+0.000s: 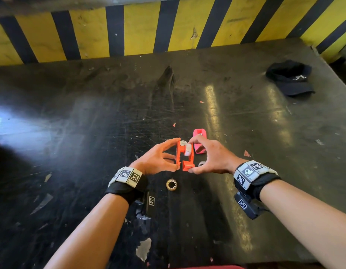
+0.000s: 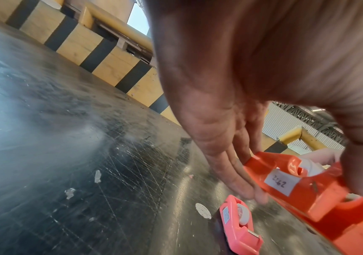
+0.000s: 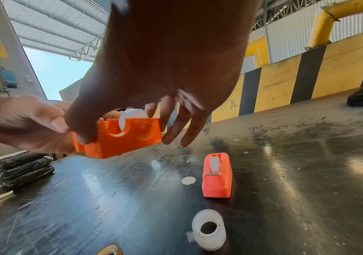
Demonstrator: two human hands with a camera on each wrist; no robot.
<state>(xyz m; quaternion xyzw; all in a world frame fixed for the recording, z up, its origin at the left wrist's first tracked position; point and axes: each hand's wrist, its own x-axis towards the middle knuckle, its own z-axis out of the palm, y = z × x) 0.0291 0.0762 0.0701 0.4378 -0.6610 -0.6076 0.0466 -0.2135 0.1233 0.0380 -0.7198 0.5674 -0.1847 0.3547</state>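
Note:
An orange tape dispenser (image 1: pixel 184 156) is held up above the black table between both hands. My left hand (image 1: pixel 162 159) pinches its left side, fingers along the far end and thumb at the near end. My right hand (image 1: pixel 207 158) grips the right side between thumb and forefinger. In the left wrist view the orange dispenser (image 2: pixel 296 186) carries a white handwritten label. In the right wrist view a white hub (image 3: pixel 130 119) sits in the slot of the orange dispenser (image 3: pixel 123 138).
A pink tape dispenser (image 1: pixel 199 141) lies on the table (image 1: pixel 90 133) just beyond the hands. A tape roll (image 1: pixel 171 184) lies near my left wrist, and a white core (image 3: pixel 209 231) lies under my right hand. A dark cap (image 1: pixel 290 78) rests far right. Black bundles (image 3: pixel 21 170) lie left.

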